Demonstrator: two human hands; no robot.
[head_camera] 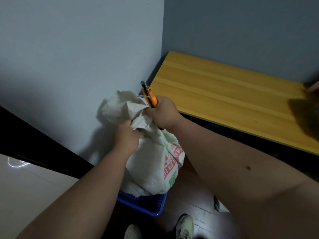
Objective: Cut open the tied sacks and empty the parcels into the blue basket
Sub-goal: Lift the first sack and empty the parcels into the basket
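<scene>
A white sack (151, 159) stands up in the blue basket (146, 203) on the floor, close to the grey wall (69, 57). The bottom of the sack sits inside the basket, and the bunched top sticks up high above it.

The left hand (126, 135) grips the neck of the sack from the left side. Its fingers are curled tight into the folds of the cloth. The floppy top of the sack rises just above this hand.

The right hand (163, 114) holds the neck from the right side, a little higher up. Its fingers are wrapped round an orange knife (151, 97) and also press on the cloth. The knife points up and away from the person, and its dark tip sticks out past the top of the sack. A thin white string (143, 96) shows at the top of the sack, right beside the knife. I cannot tell if the blade is touching the string.

The sack has red writing and some green marks (172, 180) printed down its right side. The cloth is crumpled and the writing is too blurry to read.

A yellow wooden table (224, 94) stands to the right, just past the right hand. Two pale shoes (185, 225) show at the bottom, next to the basket, on the dark wooden floor (193, 200)
</scene>
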